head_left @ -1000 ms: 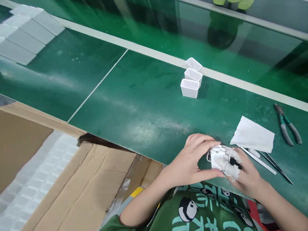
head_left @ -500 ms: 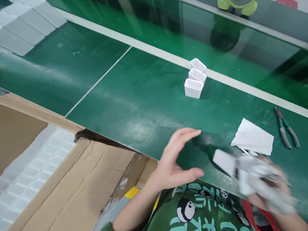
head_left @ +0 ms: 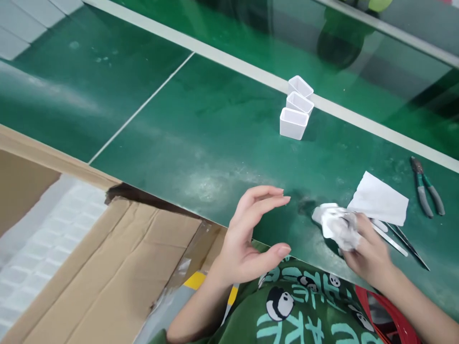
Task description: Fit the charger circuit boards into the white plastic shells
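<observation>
My left hand is raised over the front edge of the green table, its fingers curved and apart from the thumb, holding nothing. To its right, my right hand is closed around a crumpled white cloth. A small white piece shows at the left end of the cloth; its full shape is hidden. Just behind my right hand lies a white sheet, with tweezers and a thin white stick beside it. Three small white open cups stand in an overlapping row farther back.
Pliers with green-grey handles lie at the right of the green table. Pale boxes sit at the far left. Below the front edge are an open cardboard box and many white pieces in rows.
My right hand has moved left with the cloth and white piece, uncovering the tweezers and stick. My left hand has shifted slightly left. The view has moved a little.
</observation>
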`<move>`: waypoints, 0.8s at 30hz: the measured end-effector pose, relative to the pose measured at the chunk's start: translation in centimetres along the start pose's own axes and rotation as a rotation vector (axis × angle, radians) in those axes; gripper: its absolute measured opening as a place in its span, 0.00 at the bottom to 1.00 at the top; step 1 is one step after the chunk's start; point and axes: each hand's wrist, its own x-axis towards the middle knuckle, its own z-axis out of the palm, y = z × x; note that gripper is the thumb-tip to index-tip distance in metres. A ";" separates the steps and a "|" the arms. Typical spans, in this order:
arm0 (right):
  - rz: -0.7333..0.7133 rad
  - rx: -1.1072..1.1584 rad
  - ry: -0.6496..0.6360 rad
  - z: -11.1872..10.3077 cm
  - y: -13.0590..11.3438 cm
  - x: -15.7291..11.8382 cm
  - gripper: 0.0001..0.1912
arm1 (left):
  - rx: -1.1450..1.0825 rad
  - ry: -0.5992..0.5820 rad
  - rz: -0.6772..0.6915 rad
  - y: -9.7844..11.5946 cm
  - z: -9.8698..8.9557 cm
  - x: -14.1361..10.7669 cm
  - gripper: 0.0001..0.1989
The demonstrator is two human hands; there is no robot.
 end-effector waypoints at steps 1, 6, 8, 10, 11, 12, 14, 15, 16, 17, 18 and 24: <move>-0.047 -0.039 -0.003 0.4 0.4 0.4 0.21 | -0.006 -0.003 -0.012 0.3 0.0 0.0 0.22; -0.172 -0.124 0.000 1.1 0.8 1.6 0.22 | -0.032 -0.085 -0.026 2.1 0.0 -0.1 0.19; -0.039 0.018 0.047 0.9 -0.4 1.3 0.21 | 0.023 -0.172 0.009 2.3 0.4 0.0 0.23; 0.220 0.299 0.126 0.6 -2.0 1.1 0.20 | 0.072 -0.267 0.093 2.3 1.3 0.1 0.28; 0.375 0.474 0.163 0.5 -2.8 1.2 0.19 | 0.084 -0.300 0.138 2.2 1.7 0.2 0.29; 0.499 0.656 0.164 0.5 -3.5 1.5 0.18 | 0.090 -0.319 0.173 2.2 2.2 0.4 0.30; 0.706 0.965 0.142 0.4 -4.6 2.3 0.17 | 0.093 -0.316 0.179 2.3 3.0 0.7 0.29; 0.780 1.086 0.133 0.4 -4.8 2.8 0.17 | 0.098 -0.308 0.155 2.4 3.2 0.8 0.29; 0.842 1.179 0.142 0.5 -4.9 3.2 0.16 | 0.105 -0.300 0.126 2.6 3.4 0.9 0.28; 0.883 1.252 0.161 0.6 -4.8 3.5 0.14 | 0.113 -0.297 0.096 2.8 3.5 1.1 0.27; 0.904 1.310 0.180 0.8 -4.6 3.7 0.13 | 0.123 -0.299 0.068 3.0 3.5 1.2 0.27; 0.815 1.362 0.211 2.0 -3.2 3.1 0.14 | 0.164 -0.320 -0.023 3.5 3.7 1.5 0.25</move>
